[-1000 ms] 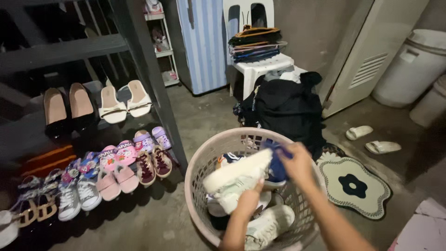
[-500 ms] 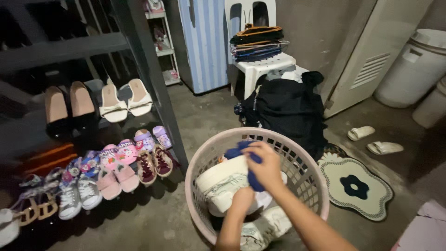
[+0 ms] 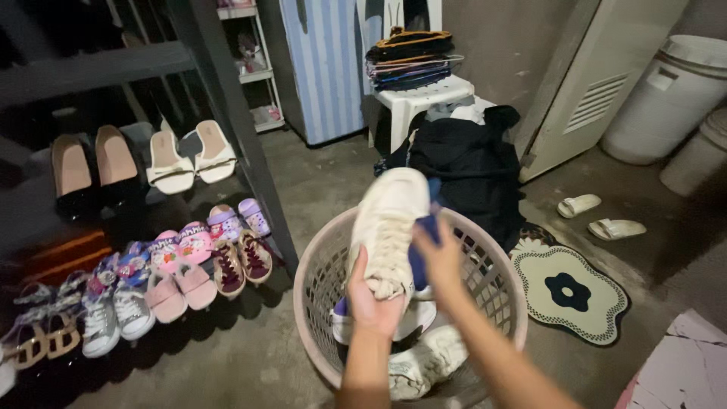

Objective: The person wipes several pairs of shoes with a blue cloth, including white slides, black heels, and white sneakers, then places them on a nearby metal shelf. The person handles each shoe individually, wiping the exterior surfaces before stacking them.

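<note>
My left hand (image 3: 374, 303) grips a white lace-up sneaker (image 3: 391, 224) by its heel end, toe pointing up, over a pink plastic laundry basket (image 3: 314, 280). My right hand (image 3: 439, 256) presses a blue cloth (image 3: 421, 250) against the sneaker's side. Inside the basket lie more white sneakers (image 3: 420, 363), partly hidden behind my arms.
A dark shoe rack (image 3: 235, 144) at left carries sandals (image 3: 189, 159) and flats; a row of small shoes (image 3: 151, 280) lines the floor. Behind the basket are a black bag (image 3: 469, 167), a white stool (image 3: 416, 102) with stacked hangers, a flower mat (image 3: 568, 291), white slippers (image 3: 602, 216) and bins.
The sneaker has come up out of the basket and now stands toe-up. My right hand with the blue cloth moved from the shoe's top to its right side.
</note>
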